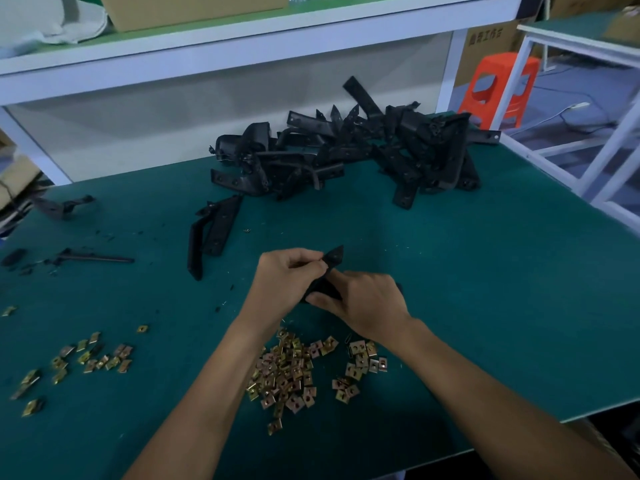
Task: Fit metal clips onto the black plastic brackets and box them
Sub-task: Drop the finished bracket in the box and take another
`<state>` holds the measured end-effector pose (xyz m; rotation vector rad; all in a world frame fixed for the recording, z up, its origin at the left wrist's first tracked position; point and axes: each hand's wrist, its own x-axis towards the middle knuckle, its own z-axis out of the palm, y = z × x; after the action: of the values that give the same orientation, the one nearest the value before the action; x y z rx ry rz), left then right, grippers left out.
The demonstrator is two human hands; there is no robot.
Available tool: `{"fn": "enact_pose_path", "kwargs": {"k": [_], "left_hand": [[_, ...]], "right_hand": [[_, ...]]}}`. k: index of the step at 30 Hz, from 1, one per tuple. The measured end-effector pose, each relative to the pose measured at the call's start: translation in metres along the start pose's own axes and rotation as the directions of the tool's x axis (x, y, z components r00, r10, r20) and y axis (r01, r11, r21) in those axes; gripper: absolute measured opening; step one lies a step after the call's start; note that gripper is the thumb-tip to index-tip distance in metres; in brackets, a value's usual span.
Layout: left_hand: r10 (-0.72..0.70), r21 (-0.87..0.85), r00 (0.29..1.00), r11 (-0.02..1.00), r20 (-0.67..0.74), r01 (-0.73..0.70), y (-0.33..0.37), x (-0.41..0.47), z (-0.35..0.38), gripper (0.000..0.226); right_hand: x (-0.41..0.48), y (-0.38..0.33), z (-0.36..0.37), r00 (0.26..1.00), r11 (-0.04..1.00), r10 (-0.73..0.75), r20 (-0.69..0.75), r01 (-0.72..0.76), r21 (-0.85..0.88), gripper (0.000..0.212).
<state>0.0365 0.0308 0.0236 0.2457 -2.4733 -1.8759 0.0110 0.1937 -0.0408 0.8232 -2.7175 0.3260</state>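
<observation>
Both hands hold one black plastic bracket just above the green table at its middle. My left hand pinches the bracket's upper end. My right hand grips its lower part, which the fingers mostly hide. Whether a clip sits between the fingers cannot be told. A heap of brass-coloured metal clips lies right below my wrists, with a smaller group to its right. A big pile of black brackets lies at the back of the table.
Two loose brackets lie left of my hands. More scattered clips and black plastic scraps lie at the left. A white shelf with a cardboard box spans overhead. An orange stool stands beyond the right edge.
</observation>
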Motion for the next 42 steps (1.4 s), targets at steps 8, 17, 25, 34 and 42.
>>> {"fn": "enact_pose_path", "kwargs": {"k": [8, 17, 25, 34, 42], "left_hand": [[0.247, 0.458, 0.958, 0.875, -0.145, -0.156, -0.012, -0.014, 0.015, 0.040], [0.461, 0.577, 0.883, 0.701, 0.082, -0.419, 0.020, -0.039, 0.053, 0.036], [0.460, 0.303, 0.832, 0.781, 0.311, -0.546, 0.016, -0.090, 0.088, 0.035], [0.266, 0.343, 0.923, 0.870, 0.277, -0.354, -0.091, -0.019, 0.033, 0.060], [0.249, 0.427, 0.926, 0.898, -0.285, -0.110, -0.080, -0.008, -0.050, 0.042]], "right_hand": [[0.003, -0.003, 0.002, 0.999, 0.999, 0.036, -0.008, -0.036, 0.004, 0.071], [-0.046, 0.005, -0.056, 0.919, 0.912, 0.383, 0.089, -0.392, 0.121, 0.042], [-0.253, 0.035, -0.145, 0.612, 0.629, 0.778, -0.143, -0.760, 0.165, 0.039], [-0.409, 0.141, -0.164, -0.100, -0.061, 0.977, 0.186, -0.977, -0.205, 0.048], [-0.272, 0.073, -0.143, 0.523, 0.529, 0.845, -0.117, -0.783, 0.327, 0.024]]}}
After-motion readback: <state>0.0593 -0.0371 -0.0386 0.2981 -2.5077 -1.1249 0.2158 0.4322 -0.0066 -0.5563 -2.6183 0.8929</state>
